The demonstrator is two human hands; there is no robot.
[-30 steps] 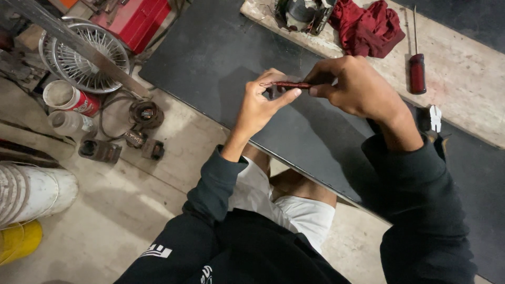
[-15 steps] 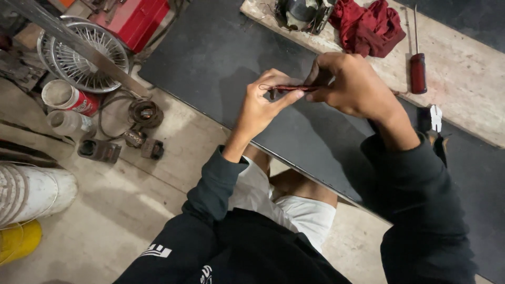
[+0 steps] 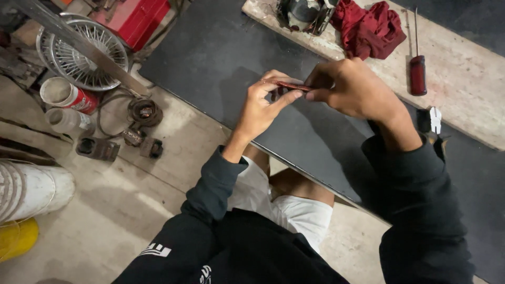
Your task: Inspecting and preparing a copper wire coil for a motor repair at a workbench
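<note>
I pinch a thin reddish strip [image 3: 290, 85] between my left hand [image 3: 263, 105] and right hand [image 3: 352, 89], above the dark mat [image 3: 210, 58]. It looks light and bendy, so I hold both ends.

- Red cloth [image 3: 371, 27]
- Red-handled screwdriver [image 3: 418, 73]
- Dark grey mat [image 3: 210, 58]
- Silver wire-spoked fan guard [image 3: 84, 52]
- Yellow container [image 3: 16, 239]
- Black sleeves [image 3: 421, 210], white shorts [image 3: 294, 213]
</note>
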